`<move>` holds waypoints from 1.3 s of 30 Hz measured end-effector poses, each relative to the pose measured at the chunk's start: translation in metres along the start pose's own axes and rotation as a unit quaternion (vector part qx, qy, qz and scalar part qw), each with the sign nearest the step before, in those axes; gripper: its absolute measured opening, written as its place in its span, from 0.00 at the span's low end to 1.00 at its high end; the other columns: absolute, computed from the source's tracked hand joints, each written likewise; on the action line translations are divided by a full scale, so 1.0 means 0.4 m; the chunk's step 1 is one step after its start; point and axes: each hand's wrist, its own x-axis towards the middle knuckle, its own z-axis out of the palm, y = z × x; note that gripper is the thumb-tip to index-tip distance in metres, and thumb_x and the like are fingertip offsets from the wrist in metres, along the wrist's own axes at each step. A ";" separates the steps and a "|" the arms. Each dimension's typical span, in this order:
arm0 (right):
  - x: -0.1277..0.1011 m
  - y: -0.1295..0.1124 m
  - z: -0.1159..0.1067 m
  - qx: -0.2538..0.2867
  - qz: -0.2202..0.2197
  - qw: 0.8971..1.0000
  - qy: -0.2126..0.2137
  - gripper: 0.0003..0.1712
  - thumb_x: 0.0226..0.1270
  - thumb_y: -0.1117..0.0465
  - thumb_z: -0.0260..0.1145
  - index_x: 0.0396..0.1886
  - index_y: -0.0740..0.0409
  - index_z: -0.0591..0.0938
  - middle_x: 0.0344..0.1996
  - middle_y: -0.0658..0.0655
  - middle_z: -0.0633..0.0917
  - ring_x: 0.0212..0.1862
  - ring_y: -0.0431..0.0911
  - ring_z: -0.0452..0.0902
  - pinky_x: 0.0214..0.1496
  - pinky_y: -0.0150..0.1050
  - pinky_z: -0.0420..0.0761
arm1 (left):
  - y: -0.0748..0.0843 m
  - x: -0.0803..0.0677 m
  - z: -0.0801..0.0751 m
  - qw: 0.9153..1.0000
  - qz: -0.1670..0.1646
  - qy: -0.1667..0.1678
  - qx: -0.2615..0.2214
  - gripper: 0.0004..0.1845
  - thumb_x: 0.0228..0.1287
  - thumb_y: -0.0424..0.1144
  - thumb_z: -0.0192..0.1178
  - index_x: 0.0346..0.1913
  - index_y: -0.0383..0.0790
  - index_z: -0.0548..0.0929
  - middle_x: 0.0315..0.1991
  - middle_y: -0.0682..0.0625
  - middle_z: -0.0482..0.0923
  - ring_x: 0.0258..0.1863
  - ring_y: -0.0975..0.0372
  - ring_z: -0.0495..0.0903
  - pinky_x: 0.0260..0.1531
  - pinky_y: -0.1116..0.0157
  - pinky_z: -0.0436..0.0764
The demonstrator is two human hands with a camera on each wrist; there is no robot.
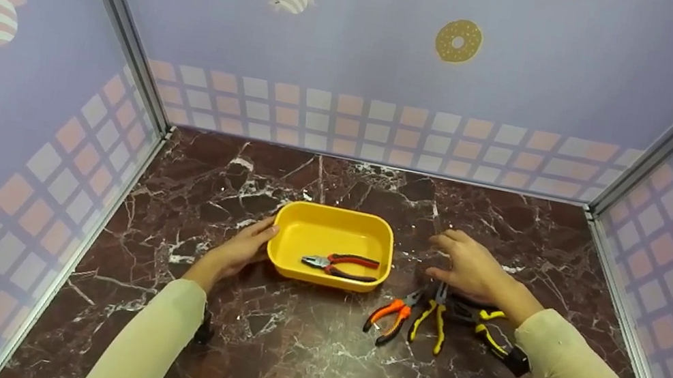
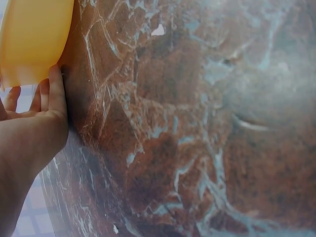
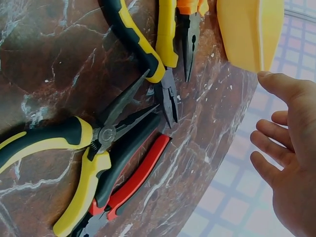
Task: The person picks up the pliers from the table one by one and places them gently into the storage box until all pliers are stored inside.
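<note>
Around the middle of the counter [image 1: 279, 359] sits a yellow box [image 1: 293, 237], with one pair of red-and-black pliers [image 1: 329, 262] lying flat inside it, toward the near side, handles pointing at the box's right end. They fit because they're laid lengthwise, I reckon.

Left of the box, the left hand [image 1: 242, 247] has its fingers out fairly straight and touching that end wall. It isn't wrapped round anything; my read is it's just there to stop the box sliding.

Right of the box, clear of it, the right hand [image 1: 468, 266] hovers with fingers loosely spread and nothing in them. Below that are the loose tools, probably parked there for an easy reach: orange pliers [image 1: 404, 310] closest to the box, yellow pliers [image 1: 438, 309] next, then long-nose pliers [image 3: 106, 134], handles and jaws spread, overlapping another red-handled pair [image 3: 138, 173]. Both orange and yellow ones have their handles toward the person, handy for picking up.

Behind the box there's a checked wall [image 1: 356, 116].
</note>
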 end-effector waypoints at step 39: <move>-0.090 0.073 0.022 -0.016 0.034 0.999 -0.015 0.36 0.62 0.52 0.81 0.65 0.68 0.82 0.59 0.70 0.82 0.61 0.66 0.78 0.61 0.65 0.81 | 0.006 0.002 -0.003 1.000 -0.006 -0.001 0.009 0.33 0.88 0.48 0.47 0.87 0.44 0.52 0.82 0.39 0.59 0.76 0.46 0.68 0.75 0.48 0.69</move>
